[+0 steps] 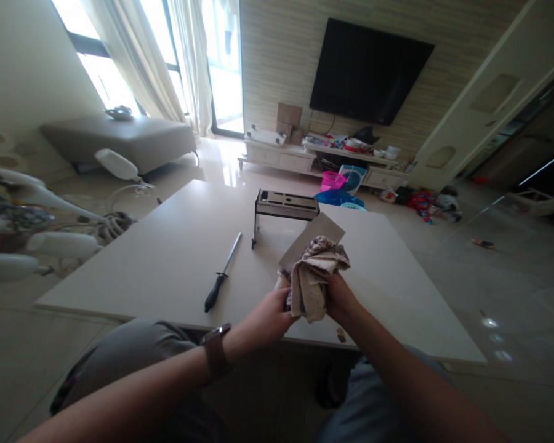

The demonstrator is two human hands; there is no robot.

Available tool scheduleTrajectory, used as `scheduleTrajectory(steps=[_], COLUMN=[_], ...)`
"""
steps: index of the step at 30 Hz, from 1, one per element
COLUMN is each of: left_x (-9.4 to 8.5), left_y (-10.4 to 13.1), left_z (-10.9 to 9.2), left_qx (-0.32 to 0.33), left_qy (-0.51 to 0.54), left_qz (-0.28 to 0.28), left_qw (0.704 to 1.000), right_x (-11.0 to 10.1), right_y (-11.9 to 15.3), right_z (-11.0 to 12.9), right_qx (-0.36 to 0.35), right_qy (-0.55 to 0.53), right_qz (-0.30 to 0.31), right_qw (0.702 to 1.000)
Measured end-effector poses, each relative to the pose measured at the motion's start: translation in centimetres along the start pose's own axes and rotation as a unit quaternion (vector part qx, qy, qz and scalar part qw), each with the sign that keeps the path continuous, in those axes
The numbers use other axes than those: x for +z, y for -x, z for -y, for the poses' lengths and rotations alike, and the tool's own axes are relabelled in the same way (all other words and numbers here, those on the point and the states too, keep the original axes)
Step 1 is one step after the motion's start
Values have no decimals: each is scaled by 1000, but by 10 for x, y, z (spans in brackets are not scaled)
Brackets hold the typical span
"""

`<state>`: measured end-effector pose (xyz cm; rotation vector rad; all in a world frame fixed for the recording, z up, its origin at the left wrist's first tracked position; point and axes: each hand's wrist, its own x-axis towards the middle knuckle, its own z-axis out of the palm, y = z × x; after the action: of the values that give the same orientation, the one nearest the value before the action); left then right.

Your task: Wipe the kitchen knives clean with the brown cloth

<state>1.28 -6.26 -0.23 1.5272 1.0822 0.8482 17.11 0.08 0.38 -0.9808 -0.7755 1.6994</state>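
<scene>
A wide grey metal blade (310, 241) points up and away over the white table (166, 246), its lower part wrapped in a crumpled beige and brown cloth (311, 280). My left hand (274, 311) is closed around the lower left of the bundle; the blade's handle is hidden there. On the right side, my right hand (340, 298) grips the cloth, its fingers mostly covered by the folds. Left of my hands lies a sharpening rod (224, 271) with a black handle. Just behind the blade stands a knife block (286, 206) with a dark slotted top and clear front.
A small sticker (341, 335) is at the table's near edge. Beyond the far edge are a pink basket (332, 180) and blue tubs (337, 197). A chandelier-like lamp (64, 245) is at the left, beside the table.
</scene>
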Motion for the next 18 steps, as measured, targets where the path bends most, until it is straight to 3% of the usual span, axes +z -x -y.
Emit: scheduleTrajectory(steps=[18], left_x=[-1], left_y=[4], left_z=[-5], left_qx=[-9], left_qy=[7], left_qz=[-7], left_qw=[1000], right_x=[-2], right_y=[0], right_z=[-4], right_qx=[0], right_qy=[9], right_qz=[2], right_qw=[1000])
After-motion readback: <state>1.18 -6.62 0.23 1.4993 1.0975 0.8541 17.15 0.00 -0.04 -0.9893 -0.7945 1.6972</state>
